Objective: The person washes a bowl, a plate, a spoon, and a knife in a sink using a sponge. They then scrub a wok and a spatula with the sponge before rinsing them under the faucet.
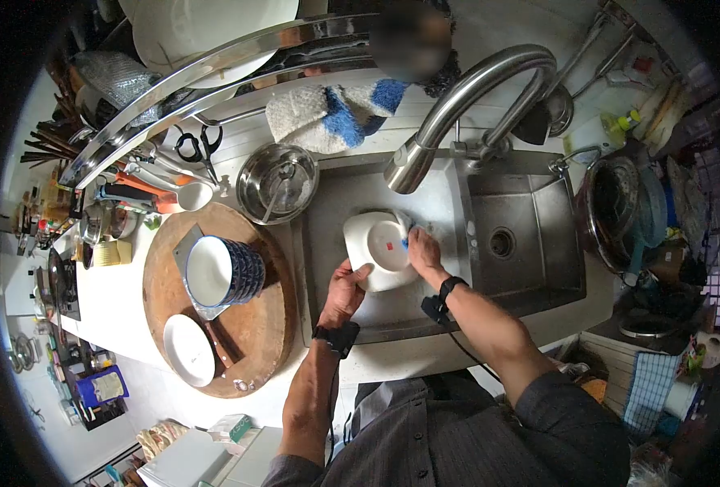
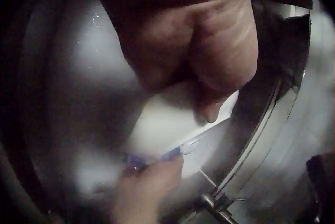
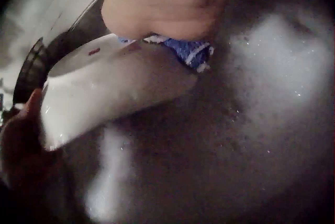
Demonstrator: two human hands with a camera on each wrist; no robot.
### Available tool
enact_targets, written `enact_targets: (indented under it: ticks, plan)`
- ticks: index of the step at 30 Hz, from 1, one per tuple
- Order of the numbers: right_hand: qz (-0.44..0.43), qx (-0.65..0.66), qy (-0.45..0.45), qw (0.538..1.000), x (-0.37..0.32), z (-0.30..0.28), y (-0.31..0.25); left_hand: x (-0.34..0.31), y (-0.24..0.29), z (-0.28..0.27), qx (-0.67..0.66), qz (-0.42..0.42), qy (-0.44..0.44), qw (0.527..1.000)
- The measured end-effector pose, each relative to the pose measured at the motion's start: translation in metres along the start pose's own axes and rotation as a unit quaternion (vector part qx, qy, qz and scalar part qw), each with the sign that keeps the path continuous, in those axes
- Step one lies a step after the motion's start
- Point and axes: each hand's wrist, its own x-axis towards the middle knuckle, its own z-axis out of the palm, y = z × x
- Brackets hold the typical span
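Overall, smooth metal, glazed ceramic and worn wood make up this kitchen scene. A brushed-steel sink [image 1: 335, 187] with 2 angular basins sits under an arching steel tap [image 1: 443, 109]; beside it, on a white bench [image 1: 123, 284], lies a thick, round wooden board [image 1: 266, 337]. A nubbly white-and-blue towel [image 1: 339, 118] lies behind the sink. A round steel bowl [image 1: 250, 177] at the sink's edge holds a metal spoon [image 1: 277, 196]. Nested bowls [image 1: 234, 272], blue-patterned outside and white inside, stand on the board near a shallow, oval white plate [image 1: 188, 351]. The smaller basin has a round drain [image 1: 502, 242]. Within the larger basin, a squarish white dish [image 1: 378, 253] with rounded corners is held upside down, its circular foot showing a small red mark [image 1: 390, 245]. The left hand [image 1: 345, 290] has its grip pinching the dish's near edge, thumb on the underside. The right hand [image 1: 426, 250] has its grip curled round a blue-and-white cloth [image 3: 188, 51], pressed against the dish's side. Whether pale patches nearby are suds or glare cannot be told.
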Motion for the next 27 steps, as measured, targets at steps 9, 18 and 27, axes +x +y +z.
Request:
enact_targets:
  ticks: [9,18,27]
  plan:
    - [-0.156,0.143,0.042,0.977,-0.061,-0.040,-0.089,0.025,-0.017,-0.025,-0.044,0.020,0.015,0.999]
    - [-0.297,0.012,0.045,0.954,-0.023,-0.062,-0.128,0.012,-0.005,-0.001,0.071,-0.010,-0.023,0.997]
    - [-0.067,0.085,-0.049,0.993,0.032,-0.021,-0.020,-0.010,0.005,0.022,0.056,-0.056,-0.012,0.997]
